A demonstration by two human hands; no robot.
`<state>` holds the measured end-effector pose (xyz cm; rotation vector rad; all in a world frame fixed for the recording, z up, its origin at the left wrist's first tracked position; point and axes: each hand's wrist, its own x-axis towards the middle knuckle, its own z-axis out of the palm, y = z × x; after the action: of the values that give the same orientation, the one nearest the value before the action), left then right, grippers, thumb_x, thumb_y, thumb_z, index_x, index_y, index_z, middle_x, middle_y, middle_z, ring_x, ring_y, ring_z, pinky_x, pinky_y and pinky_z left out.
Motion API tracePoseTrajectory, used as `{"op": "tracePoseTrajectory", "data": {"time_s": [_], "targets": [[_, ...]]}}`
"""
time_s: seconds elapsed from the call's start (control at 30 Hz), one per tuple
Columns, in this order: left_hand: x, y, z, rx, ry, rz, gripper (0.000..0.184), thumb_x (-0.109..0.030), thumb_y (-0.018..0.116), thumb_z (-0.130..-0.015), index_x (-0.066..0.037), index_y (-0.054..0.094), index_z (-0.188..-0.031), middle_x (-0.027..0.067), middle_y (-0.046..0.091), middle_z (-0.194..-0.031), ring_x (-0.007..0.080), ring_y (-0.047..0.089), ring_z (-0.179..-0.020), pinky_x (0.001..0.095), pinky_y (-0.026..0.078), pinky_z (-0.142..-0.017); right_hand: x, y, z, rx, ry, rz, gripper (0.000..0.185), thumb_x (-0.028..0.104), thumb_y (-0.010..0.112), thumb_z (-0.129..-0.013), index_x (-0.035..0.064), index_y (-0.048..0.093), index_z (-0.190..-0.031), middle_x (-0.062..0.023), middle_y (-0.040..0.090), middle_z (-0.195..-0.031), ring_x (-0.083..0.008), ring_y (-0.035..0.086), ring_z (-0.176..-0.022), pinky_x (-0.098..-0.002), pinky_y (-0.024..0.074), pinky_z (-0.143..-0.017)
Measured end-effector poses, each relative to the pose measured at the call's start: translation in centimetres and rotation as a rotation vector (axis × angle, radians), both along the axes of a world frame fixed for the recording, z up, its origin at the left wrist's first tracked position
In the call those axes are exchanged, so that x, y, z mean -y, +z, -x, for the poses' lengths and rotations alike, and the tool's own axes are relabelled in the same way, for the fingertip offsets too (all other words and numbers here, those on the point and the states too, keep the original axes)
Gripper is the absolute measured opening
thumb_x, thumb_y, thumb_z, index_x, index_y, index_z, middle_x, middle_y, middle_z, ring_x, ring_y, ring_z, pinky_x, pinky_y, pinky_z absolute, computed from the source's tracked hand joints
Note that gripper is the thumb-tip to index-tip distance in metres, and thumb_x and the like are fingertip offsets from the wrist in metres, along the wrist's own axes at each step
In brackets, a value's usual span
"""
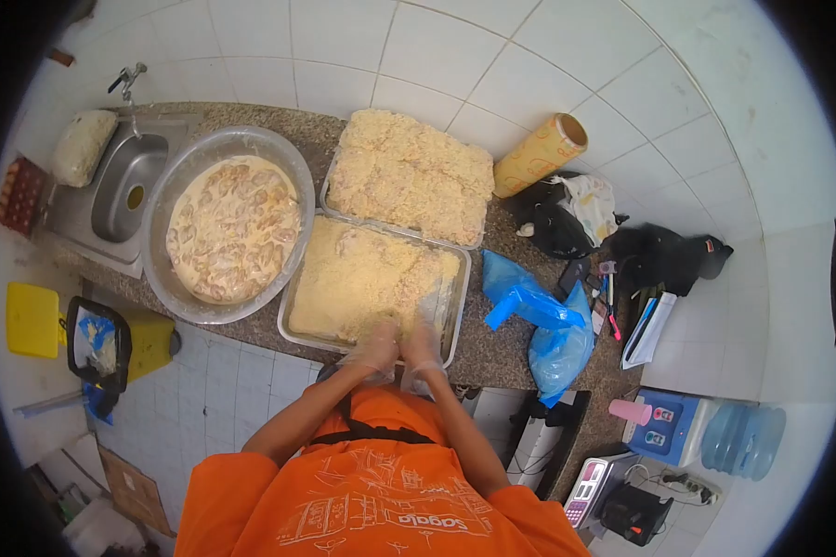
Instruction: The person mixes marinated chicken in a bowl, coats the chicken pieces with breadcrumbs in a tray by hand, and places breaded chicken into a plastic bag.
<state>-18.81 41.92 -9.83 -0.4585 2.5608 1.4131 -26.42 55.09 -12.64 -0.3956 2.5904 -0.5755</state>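
Note:
My left hand (377, 345) and my right hand (422, 345), both in clear plastic gloves, are side by side at the near edge of a metal tray (457, 320). Pale yellow crumbs (339, 278) fill most of this tray, with lumpier coated pieces toward its right side. A bare patch of tray bottom shows by my right hand. My fingers reach down into the crumbs and are too hidden to make out. Behind stands a second tray heaped with crumb-coated pieces (409, 172). On the left, a big metal bowl (155, 232) holds pieces in creamy batter (232, 227).
A sink (125, 190) with a tap lies left of the bowl. To the right are blue plastic bags (557, 348), a roll of wrap (541, 156), black bags (557, 218) and pens. A scale (590, 487) and water dispenser (664, 427) stand lower right; a yellow bin (149, 343) is below left.

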Motion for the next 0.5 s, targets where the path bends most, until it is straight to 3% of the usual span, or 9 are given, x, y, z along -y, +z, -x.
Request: {"op": "tracePoseTrajectory", "data": {"time_s": [0.1, 0.13, 0.23, 0.33, 0.37, 0.4, 0.43, 0.5], "targets": [[-0.7, 2.0, 1.9, -0.116, 0.156, -0.128, 0.045, -0.007, 0.063, -0.09, 0.005, 0.061, -0.133, 0.0333, 0.069, -0.111, 0.0513, 0.069, -0.103, 0.0585, 0.053, -0.094, -0.6, 4.6, 3.5, 0.296, -0.184, 0.449, 0.07, 0.019, 0.072, -0.087, -0.0045, 0.051, -0.151, -0.0265, 0.073, -0.115, -0.0388, 0.071, -0.11, -0.044, 0.055, -0.099], [-0.9, 2.1, 2.0, -0.166, 0.231, -0.165, 0.052, -0.004, 0.061, -0.09, 0.005, 0.058, -0.141, 0.0345, 0.069, -0.11, 0.0516, 0.069, -0.102, 0.0591, 0.053, -0.095, -0.3, 3.7, 4.4, 0.224, -0.28, 0.523, 0.069, 0.018, 0.071, -0.088, -0.0042, 0.052, -0.15, -0.0265, 0.073, -0.114, -0.0377, 0.072, -0.108, -0.0432, 0.0554, -0.098], [0.8, 0.2, 5.0, -0.768, -0.054, 0.425, 0.063, -0.005, 0.061, -0.088, 0.004, 0.055, -0.15, 0.0317, 0.069, -0.121, 0.0486, 0.067, -0.113, 0.0553, 0.049, -0.106, 0.8, 2.2, 6.6, 0.06, -0.397, 0.543, 0.067, 0.018, 0.069, -0.089, -0.0027, 0.053, -0.15, -0.0266, 0.074, -0.113, -0.0372, 0.073, -0.106, -0.043, 0.0559, -0.095], [1.5, 1.4, 5.0, -0.52, -0.377, 0.661, 0.056, -0.008, 0.054, -0.093, 0.011, 0.053, -0.145, 0.0334, 0.058, -0.146, 0.0455, 0.053, -0.141, 0.0496, 0.038, -0.122, 0.5, 2.8, 8.4, -0.094, -0.217, 0.278, 0.064, 0.019, 0.068, -0.091, 0.0003, 0.053, -0.151, -0.0278, 0.074, -0.116, -0.0432, 0.072, -0.109, -0.0479, 0.0553, -0.097], [1.5, 2.7, 5.9, -0.248, -0.504, 0.586, 0.056, -0.009, 0.054, -0.094, 0.01, 0.052, -0.147, 0.0328, 0.055, -0.149, 0.0453, 0.049, -0.144, 0.0496, 0.035, -0.124, 0.3, 3.1, 8.3, -0.191, -0.184, 0.253, 0.063, 0.018, 0.067, -0.092, 0.0014, 0.053, -0.151, -0.0286, 0.073, -0.117, -0.0456, 0.071, -0.11, -0.05, 0.0551, -0.097], [1.7, 7.2, 7.7, 0.024, -0.622, 0.507, 0.057, -0.01, 0.053, -0.095, 0.009, 0.051, -0.149, 0.0322, 0.052, -0.153, 0.045, 0.046, -0.147, 0.0497, 0.032, -0.127, 0.3, 3.7, 8.4, -0.29, -0.152, 0.229, 0.062, 0.018, 0.066, -0.092, 0.0024, 0.053, -0.151, -0.0295, 0.073, -0.117, -0.048, 0.07, -0.11, -0.052, 0.0548, -0.097], [1.8, 9.7, 8.8, 0.302, -0.733, 0.421, 0.058, -0.011, 0.052, -0.096, 0.009, 0.05, -0.15, 0.0316, 0.049, -0.156, 0.0448, 0.042, -0.151, 0.0497, 0.029, -0.129, 0.2, 5.1, 8.1, -0.232, -0.176, 0.229, 0.061, 0.017, 0.066, -0.093, 0.0024, 0.053, -0.151, -0.0305, 0.072, -0.118, -0.0497, 0.069, -0.11, -0.0536, 0.0544, -0.097], [0.7, 5.8, 8.5, -0.164, -0.504, 0.588, 0.055, -0.016, 0.056, -0.094, 0.009, 0.056, -0.143, 0.0303, 0.055, -0.148, 0.0443, 0.046, -0.147, 0.0521, 0.033, -0.125, 0.4, 8.5, 7.8, -0.125, -0.229, 0.24, 0.057, 0.016, 0.064, -0.094, 0.0024, 0.054, -0.149, -0.0327, 0.07, -0.121, -0.053, 0.067, -0.111, -0.0567, 0.0534, -0.096]]}}
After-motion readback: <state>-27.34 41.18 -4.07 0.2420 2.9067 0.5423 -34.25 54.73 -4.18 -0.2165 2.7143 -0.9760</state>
